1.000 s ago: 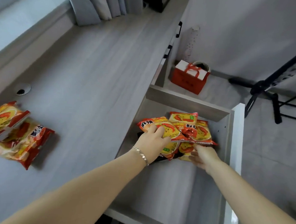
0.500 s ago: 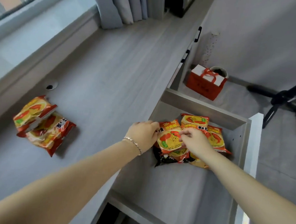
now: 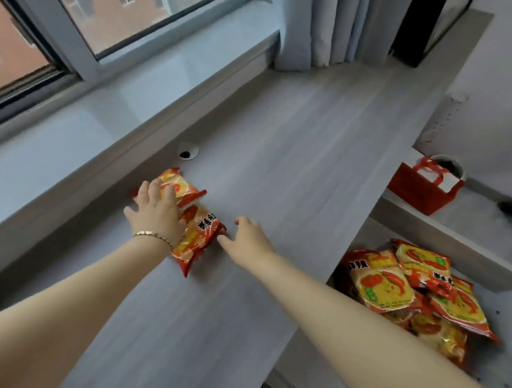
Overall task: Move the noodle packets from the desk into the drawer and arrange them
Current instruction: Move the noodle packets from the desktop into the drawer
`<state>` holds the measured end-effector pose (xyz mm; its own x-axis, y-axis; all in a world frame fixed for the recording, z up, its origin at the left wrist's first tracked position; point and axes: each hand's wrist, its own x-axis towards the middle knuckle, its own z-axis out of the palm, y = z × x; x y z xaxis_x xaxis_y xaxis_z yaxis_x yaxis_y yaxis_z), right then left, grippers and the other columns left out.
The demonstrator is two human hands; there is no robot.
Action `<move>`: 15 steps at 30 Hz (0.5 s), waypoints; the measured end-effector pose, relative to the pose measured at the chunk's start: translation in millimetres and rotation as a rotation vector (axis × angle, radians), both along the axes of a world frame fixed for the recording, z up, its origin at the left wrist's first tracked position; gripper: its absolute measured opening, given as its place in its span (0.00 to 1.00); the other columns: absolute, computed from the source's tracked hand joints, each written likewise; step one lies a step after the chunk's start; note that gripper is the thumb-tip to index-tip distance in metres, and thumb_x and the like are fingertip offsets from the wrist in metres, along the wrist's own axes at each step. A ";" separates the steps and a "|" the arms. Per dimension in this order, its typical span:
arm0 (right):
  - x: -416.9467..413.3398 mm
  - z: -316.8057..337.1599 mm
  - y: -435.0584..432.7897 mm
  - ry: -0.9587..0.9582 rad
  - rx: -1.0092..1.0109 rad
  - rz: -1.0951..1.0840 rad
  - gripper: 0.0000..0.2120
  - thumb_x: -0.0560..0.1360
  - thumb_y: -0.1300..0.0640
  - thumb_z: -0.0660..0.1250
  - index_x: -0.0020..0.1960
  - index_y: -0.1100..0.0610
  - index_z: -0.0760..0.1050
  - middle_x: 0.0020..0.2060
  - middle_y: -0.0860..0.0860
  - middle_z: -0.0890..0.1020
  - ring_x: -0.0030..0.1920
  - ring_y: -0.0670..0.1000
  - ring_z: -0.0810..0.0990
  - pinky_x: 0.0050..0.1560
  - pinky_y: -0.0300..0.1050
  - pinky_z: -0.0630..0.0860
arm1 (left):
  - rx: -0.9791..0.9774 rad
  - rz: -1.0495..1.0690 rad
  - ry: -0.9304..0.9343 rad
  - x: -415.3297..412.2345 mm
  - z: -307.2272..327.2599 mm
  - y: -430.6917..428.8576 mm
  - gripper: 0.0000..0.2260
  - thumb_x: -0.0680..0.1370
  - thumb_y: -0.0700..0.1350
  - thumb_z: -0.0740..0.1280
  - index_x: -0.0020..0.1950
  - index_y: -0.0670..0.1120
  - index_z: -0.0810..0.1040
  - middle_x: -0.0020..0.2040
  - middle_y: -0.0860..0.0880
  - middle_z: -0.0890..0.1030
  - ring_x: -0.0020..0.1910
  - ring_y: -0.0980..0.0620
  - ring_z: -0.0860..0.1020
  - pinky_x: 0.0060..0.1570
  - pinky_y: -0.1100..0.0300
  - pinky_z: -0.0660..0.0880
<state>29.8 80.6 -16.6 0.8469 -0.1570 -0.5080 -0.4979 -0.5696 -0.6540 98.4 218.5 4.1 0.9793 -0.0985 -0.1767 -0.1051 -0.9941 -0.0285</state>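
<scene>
Having left the drawer (image 3: 442, 233), both spread hands now reach the desk packets (image 3: 197, 238): left hand (image 3: 155, 215) resting on them, right hand (image 3: 246, 238) beside.

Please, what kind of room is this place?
Probably a bedroom or study in a home: a long grey desk runs under a window with curtains, and a desk drawer holds noodle packets.
</scene>
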 end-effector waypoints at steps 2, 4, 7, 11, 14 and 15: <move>14.3 -10.2 25.0 0.034 -0.009 -0.014 0.30 0.74 0.45 0.64 0.68 0.62 0.63 0.67 0.60 0.68 0.67 0.60 0.69 0.66 0.52 0.68 | -0.047 0.041 0.036 8.1 -8.3 20.5 0.23 0.76 0.45 0.66 0.68 0.44 0.63 0.73 0.42 0.61 0.73 0.40 0.58 0.62 0.39 0.69; 26.5 -20.5 41.8 0.080 -0.010 -0.081 0.30 0.73 0.43 0.64 0.66 0.63 0.65 0.66 0.61 0.70 0.66 0.61 0.71 0.65 0.52 0.69 | -0.086 0.050 0.040 13.8 -15.9 35.6 0.18 0.77 0.42 0.65 0.65 0.41 0.66 0.69 0.40 0.66 0.67 0.38 0.65 0.56 0.43 0.73; 34.5 -36.3 46.2 0.098 -0.006 -0.161 0.21 0.73 0.43 0.63 0.48 0.62 0.74 0.57 0.64 0.78 0.58 0.62 0.77 0.55 0.49 0.73 | -0.106 -0.015 -0.006 14.4 -23.3 43.0 0.10 0.78 0.41 0.63 0.57 0.40 0.71 0.65 0.39 0.69 0.62 0.37 0.68 0.51 0.46 0.75; 25.9 -30.0 31.1 0.003 0.086 -0.123 0.16 0.77 0.50 0.60 0.34 0.57 0.68 0.44 0.61 0.79 0.47 0.59 0.76 0.43 0.41 0.65 | -0.231 -0.134 -0.145 9.0 -22.6 35.3 0.05 0.78 0.38 0.64 0.50 0.37 0.76 0.58 0.36 0.75 0.55 0.35 0.71 0.47 0.45 0.74; 11.9 -12.0 7.2 -0.150 0.233 -0.219 0.14 0.78 0.54 0.57 0.35 0.55 0.66 0.34 0.52 0.75 0.41 0.53 0.72 0.38 0.43 0.64 | -0.365 -0.247 -0.270 0.6 -12.9 16.4 0.04 0.76 0.34 0.65 0.43 0.35 0.77 0.51 0.34 0.78 0.47 0.34 0.75 0.41 0.48 0.74; 4.8 -6.1 -4.0 -0.194 0.256 -0.270 0.15 0.78 0.55 0.57 0.33 0.54 0.64 0.31 0.50 0.71 0.39 0.51 0.70 0.36 0.42 0.63 | -0.403 -0.273 -0.293 -3.6 -8.9 7.4 0.04 0.77 0.34 0.64 0.43 0.35 0.77 0.50 0.35 0.79 0.46 0.34 0.75 0.40 0.50 0.73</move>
